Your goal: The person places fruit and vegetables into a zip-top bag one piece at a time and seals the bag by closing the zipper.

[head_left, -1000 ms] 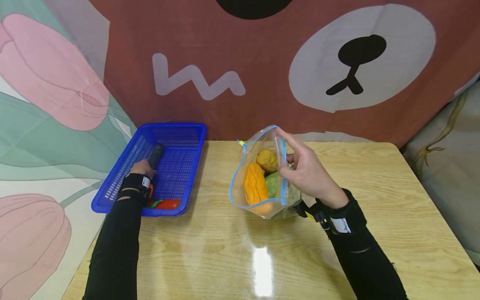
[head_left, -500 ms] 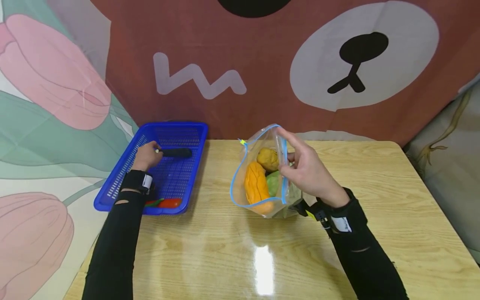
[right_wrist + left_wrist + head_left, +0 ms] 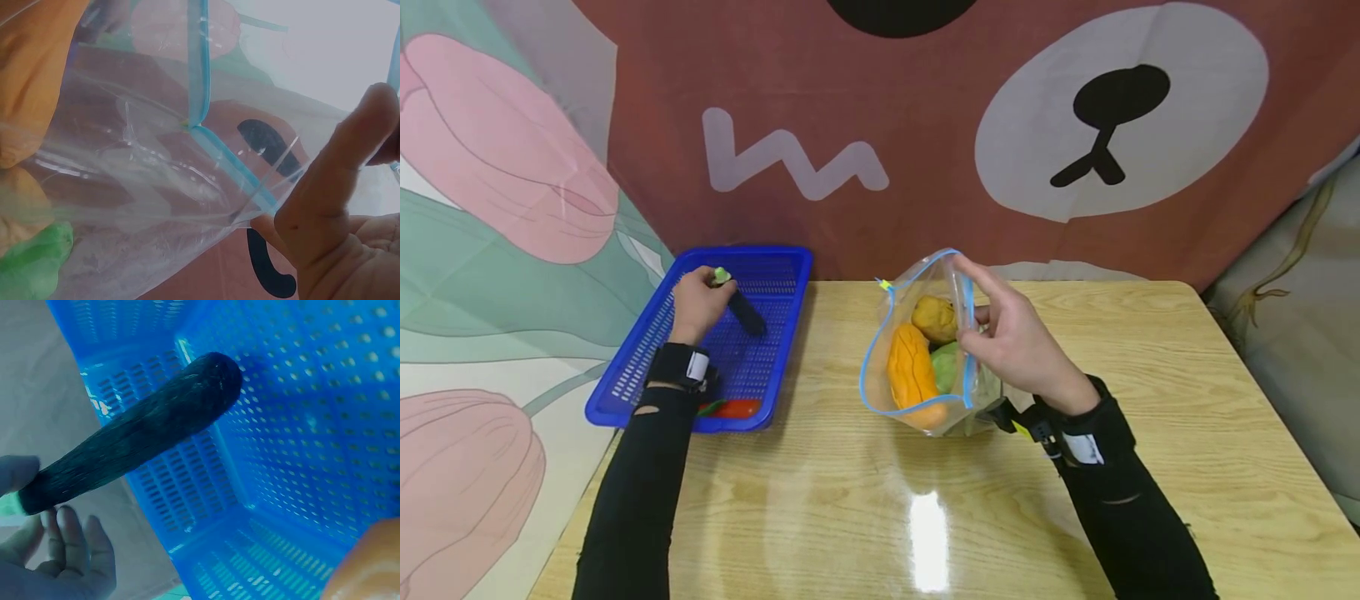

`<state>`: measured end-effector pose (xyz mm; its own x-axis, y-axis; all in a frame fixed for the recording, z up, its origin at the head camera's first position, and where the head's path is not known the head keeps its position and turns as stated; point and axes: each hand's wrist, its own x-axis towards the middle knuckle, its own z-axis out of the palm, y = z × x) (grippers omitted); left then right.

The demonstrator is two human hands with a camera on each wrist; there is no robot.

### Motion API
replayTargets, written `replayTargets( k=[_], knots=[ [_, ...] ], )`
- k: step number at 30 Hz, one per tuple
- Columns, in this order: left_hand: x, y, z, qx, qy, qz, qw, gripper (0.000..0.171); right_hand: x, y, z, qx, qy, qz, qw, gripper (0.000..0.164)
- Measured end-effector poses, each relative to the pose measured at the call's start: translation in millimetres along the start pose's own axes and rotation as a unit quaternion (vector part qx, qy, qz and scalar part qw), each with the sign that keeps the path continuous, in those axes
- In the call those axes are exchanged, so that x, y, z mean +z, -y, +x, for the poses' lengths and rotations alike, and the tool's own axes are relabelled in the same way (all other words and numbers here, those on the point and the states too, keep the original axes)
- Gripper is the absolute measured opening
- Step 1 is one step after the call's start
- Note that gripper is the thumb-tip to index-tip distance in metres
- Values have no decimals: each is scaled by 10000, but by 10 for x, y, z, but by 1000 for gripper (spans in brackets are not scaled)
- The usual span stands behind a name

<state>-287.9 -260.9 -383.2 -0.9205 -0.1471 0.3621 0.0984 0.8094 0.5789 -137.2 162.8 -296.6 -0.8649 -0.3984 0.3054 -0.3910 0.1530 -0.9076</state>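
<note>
My left hand pinches a long dark vegetable by its pale green stem end. The vegetable slants down over the blue basket; in the left wrist view its thick end overlaps the basket wall. Thumb and fingertips meet at the narrow end. My right hand grips the blue-edged rim of a clear zip bag, index finger stretched along the edge, and the mouth stands open. Inside the bag are a long orange gourd, a round yellow-brown vegetable and something green.
A red pepper with a green stem lies at the basket's near side. An orange rounded thing shows at the corner of the left wrist view. Behind the wooden table hangs a printed cloth.
My left hand has lifted the dark vegetable from the basket's left side and turned it, so its thick end now points down and right. The right hand and bag have stayed put.
</note>
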Motion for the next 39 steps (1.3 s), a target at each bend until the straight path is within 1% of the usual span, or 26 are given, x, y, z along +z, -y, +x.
replayTargets(
  k=[3,6,10,15,18,19,21,23,25,27,28,29,30,31,34,36,39],
  knots=[
    [3,-84,-7,194,-362,-268,9988,23,5,3,5,-8,-2,31,10000,80],
    [-2,-234,-46,196,-464,-658,9966,22,9,5,9,-22,-3,69,10000,80],
    [-27,-512,-140,225,-486,-1175,9916,24,14,1,15,-36,12,61,10000,80],
    [-113,-852,-218,831,-672,-1477,9832,27,12,-4,15,-15,24,22,10000,79],
    [-202,-1067,-273,1105,-845,-1724,9752,29,8,-5,15,-20,25,-37,10000,79],
    [-237,-1147,-299,1173,-911,-1865,9712,29,6,-5,16,-22,30,-57,10000,79],
    [-308,-1309,-370,1285,-981,-2287,9600,28,2,-5,20,-21,26,-90,10000,79],
    [-375,-1473,-446,1459,-1053,-2756,9443,26,-3,-3,24,-30,13,-93,10000,79],
    [-439,-1635,-535,1775,-1150,-3232,9224,22,-6,2,27,-42,-3,-77,10000,80],
    [-501,-1794,-644,2135,-1224,-3693,8961,19,-6,7,30,-49,-20,-56,10000,79],
    [-525,-1865,-698,2352,-1236,-3872,8829,19,-5,8,30,-49,-26,-44,10000,79],
    [-544,-1929,-752,2559,-1231,-4001,8713,19,-3,9,30,-42,-29,-32,10000,79],
    [-557,-1989,-804,2772,-1241,-4071,8614,21,0,11,29,-38,-29,-19,10000,79],
    [-565,-2046,-852,2935,-1230,-4111,8542,24,2,11,29,-33,-31,-19,10000,79],
    [-551,-2169,-959,3507,-1186,-4042,8364,41,10,8,32,-45,-25,-30,10000,78],
    [-518,-2235,-1013,3858,-1249,-3841,8295,42,14,5,36,-61,-8,-27,10000,78],
    [-448,-2298,-1078,4299,-1261,-3576,8194,37,19,3,39,-71,12,-51,10000,78]
  ],
)
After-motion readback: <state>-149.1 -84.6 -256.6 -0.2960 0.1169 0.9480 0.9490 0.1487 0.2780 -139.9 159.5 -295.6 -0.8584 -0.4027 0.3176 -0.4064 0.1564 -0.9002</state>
